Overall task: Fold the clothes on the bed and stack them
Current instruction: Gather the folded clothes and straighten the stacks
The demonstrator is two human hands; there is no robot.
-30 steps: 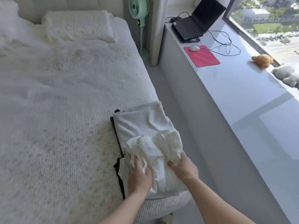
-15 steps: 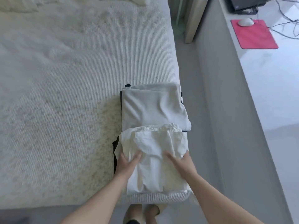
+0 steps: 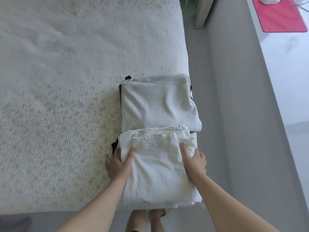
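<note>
My left hand (image 3: 118, 163) grips the left edge of the folded, cream-white, crinkled cotton garment with an elastic waistband (image 3: 158, 166), thumb curled over the top of the fabric and fingers tucked against its side, while my right hand (image 3: 194, 160) holds the right edge, thumb on top and the other fingers wrapped down the side. The garment lies flat at the near corner of the white ribbed-quilt bed (image 3: 75, 91), waistband facing away from me. It overlaps the near end of a folded pale grey knit garment (image 3: 158, 104), which rests on a dark folded item (image 3: 127, 77) visible only at the edges.
</note>
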